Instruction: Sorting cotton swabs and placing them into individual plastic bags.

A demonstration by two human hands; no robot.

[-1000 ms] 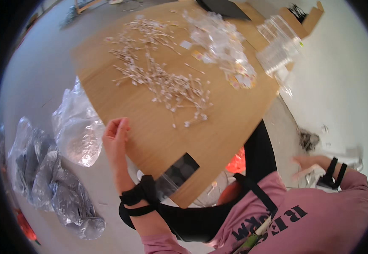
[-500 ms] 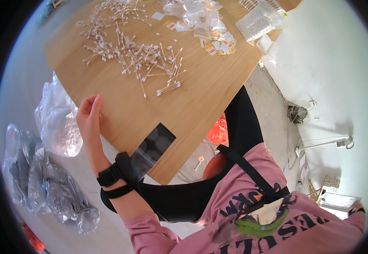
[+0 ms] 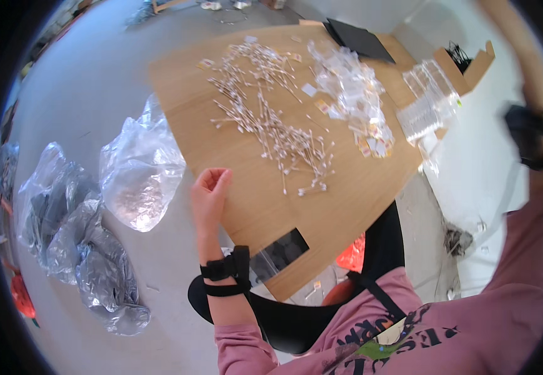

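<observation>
My left hand [image 3: 209, 195] rests at the table's left edge, its fingers curled in loosely toward the thumb. Nothing shows in it. Raised at the far right, my right hand [image 3: 524, 59] is smeared by motion and runs out past the upper edge, so its fingers cannot be seen. Loose cotton swabs [image 3: 265, 125] lie in a long heap across the wooden table [image 3: 346, 194]. A short row of swabs [image 3: 312, 188] sits at the heap's near end. Small clear plastic bags [image 3: 352, 81] are piled to its right, with little printed cards [image 3: 374, 145] beside them.
A dark patterned sheet [image 3: 287, 249] lies on the near corner. Farther right are clear plastic packs [image 3: 424, 106], a cardboard box [image 3: 471, 69] and a black flat panel [image 3: 360, 40]. On the floor at left are a clear bag [image 3: 140, 175] and grey plastic sheeting [image 3: 90, 250].
My right arm has swung up from the lower right to the upper right. The view has shifted, showing more of the table's far side. My left hand stays curled by the table edge.
</observation>
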